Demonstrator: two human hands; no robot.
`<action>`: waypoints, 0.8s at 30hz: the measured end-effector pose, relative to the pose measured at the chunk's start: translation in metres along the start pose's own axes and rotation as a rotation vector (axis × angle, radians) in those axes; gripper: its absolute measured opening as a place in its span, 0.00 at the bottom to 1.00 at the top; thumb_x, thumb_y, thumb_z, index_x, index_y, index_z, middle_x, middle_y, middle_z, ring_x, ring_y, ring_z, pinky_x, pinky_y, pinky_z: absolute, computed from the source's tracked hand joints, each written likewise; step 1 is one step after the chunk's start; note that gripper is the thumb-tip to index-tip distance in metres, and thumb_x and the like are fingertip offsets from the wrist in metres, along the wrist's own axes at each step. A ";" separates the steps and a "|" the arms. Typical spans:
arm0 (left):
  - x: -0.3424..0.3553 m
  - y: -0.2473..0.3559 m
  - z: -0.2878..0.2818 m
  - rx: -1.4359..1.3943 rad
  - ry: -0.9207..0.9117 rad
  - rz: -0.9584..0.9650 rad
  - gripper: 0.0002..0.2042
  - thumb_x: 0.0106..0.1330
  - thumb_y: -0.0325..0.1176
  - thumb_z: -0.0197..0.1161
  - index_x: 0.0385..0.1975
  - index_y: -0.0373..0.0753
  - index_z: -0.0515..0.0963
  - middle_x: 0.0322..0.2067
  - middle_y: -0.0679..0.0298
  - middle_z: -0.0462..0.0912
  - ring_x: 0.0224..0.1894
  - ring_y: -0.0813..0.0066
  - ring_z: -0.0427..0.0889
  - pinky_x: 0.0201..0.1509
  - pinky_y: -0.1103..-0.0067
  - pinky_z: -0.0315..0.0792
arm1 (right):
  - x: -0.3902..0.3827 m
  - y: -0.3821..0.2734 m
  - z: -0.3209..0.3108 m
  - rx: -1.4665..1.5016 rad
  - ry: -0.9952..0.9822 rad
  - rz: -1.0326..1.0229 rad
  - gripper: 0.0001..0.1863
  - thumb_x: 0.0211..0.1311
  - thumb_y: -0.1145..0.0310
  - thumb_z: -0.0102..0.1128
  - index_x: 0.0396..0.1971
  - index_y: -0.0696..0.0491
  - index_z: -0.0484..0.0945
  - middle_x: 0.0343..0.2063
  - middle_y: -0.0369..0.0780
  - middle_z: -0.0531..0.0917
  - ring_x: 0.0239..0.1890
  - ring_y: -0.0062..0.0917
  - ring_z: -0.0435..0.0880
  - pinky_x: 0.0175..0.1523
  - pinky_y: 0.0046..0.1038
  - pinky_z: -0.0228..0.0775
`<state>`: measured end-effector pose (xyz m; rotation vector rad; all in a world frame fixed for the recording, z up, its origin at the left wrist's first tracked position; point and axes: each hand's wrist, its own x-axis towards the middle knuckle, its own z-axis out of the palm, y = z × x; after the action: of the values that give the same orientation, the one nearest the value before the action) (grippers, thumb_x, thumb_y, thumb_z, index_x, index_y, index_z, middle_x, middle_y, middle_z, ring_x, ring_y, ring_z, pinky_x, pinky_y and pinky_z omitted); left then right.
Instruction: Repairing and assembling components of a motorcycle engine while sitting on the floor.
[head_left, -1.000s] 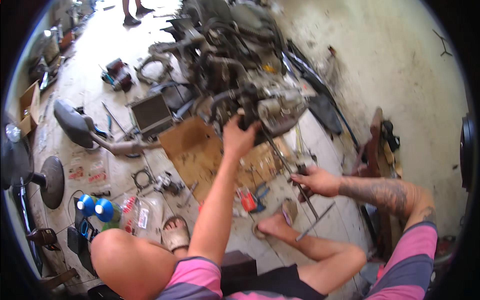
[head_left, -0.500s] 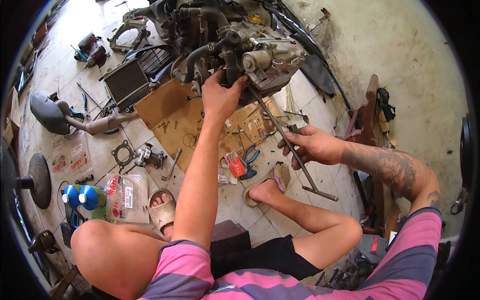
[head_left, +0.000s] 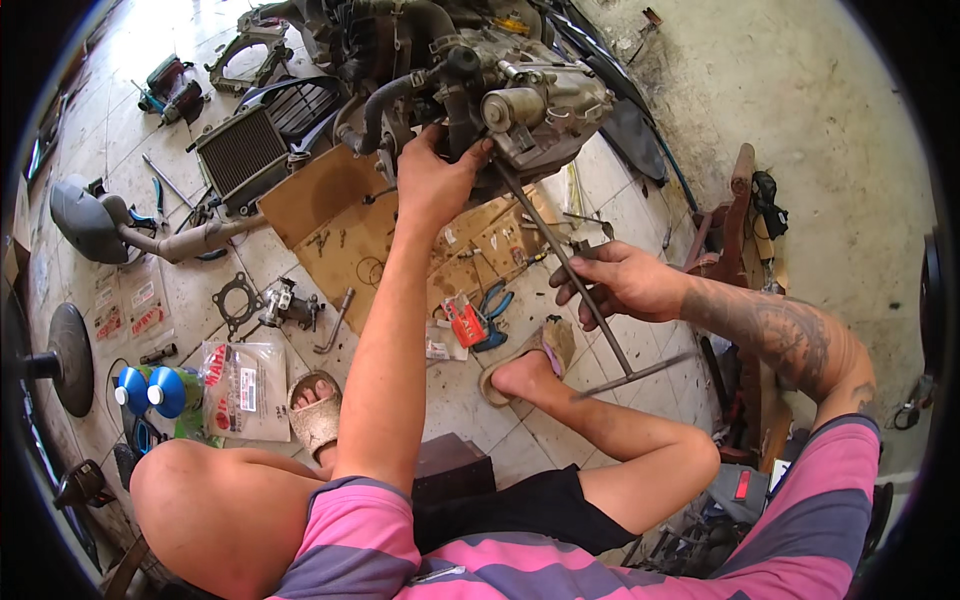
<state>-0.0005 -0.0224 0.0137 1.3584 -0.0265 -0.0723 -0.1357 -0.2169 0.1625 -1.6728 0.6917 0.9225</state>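
Observation:
A scooter engine (head_left: 530, 110) with black hoses and a round silver motor housing sits at the top centre. Against its underside is my left hand (head_left: 437, 185), closed, thumb beside the upper end of a T-handle wrench (head_left: 541, 228). Its fingertips disappear behind a hose, so what they grip is hidden. The wrench's long shaft slants down and right from the engine, its upper tip out of sight. My right hand (head_left: 632, 285) has its fingers curled round the shaft about midway. Below that hand is the wrench's crossbar, blurred at its right end.
Stained cardboard (head_left: 345, 215) with bolts lies under the engine. A radiator (head_left: 240, 160), an exhaust muffler (head_left: 190, 240), a gasket (head_left: 237, 303), blue pliers (head_left: 491, 320) and two blue-capped bottles (head_left: 168, 391) are on the tiles. At right stands a reddish-brown frame (head_left: 735, 215).
The wrench's crossbar has turned, its right end now pointing up and right. My right hand has stayed on the shaft and my left hand at the engine. The whole view has shifted slightly.

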 end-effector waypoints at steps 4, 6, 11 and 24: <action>0.002 -0.005 0.002 0.057 0.052 0.039 0.23 0.56 0.40 0.76 0.45 0.30 0.83 0.38 0.49 0.89 0.43 0.56 0.89 0.49 0.69 0.79 | 0.010 0.008 0.007 -0.257 0.227 -0.158 0.25 0.63 0.64 0.74 0.51 0.64 0.74 0.33 0.40 0.81 0.25 0.23 0.82 0.28 0.31 0.80; 0.002 -0.004 0.003 0.078 0.086 0.087 0.23 0.54 0.42 0.76 0.44 0.31 0.83 0.39 0.46 0.88 0.45 0.51 0.88 0.50 0.67 0.79 | 0.012 0.006 0.006 -0.210 0.239 -0.165 0.24 0.64 0.65 0.73 0.51 0.65 0.75 0.33 0.40 0.81 0.26 0.24 0.83 0.30 0.32 0.82; -0.001 0.001 0.001 0.128 0.083 0.097 0.22 0.56 0.42 0.75 0.43 0.31 0.83 0.38 0.47 0.88 0.44 0.53 0.88 0.50 0.67 0.79 | 0.005 -0.004 -0.005 -0.110 0.007 0.060 0.24 0.76 0.54 0.57 0.52 0.62 0.77 0.41 0.44 0.86 0.34 0.30 0.88 0.42 0.31 0.84; -0.003 0.010 -0.003 0.082 0.039 0.027 0.21 0.57 0.41 0.75 0.44 0.31 0.83 0.39 0.48 0.89 0.45 0.54 0.88 0.51 0.67 0.79 | 0.008 -0.006 0.002 -0.053 0.064 0.000 0.24 0.71 0.54 0.64 0.45 0.65 0.77 0.32 0.39 0.81 0.32 0.26 0.86 0.42 0.31 0.86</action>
<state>-0.0024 -0.0169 0.0229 1.4409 -0.0153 -0.0221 -0.1271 -0.2138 0.1583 -1.7558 0.7164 0.8974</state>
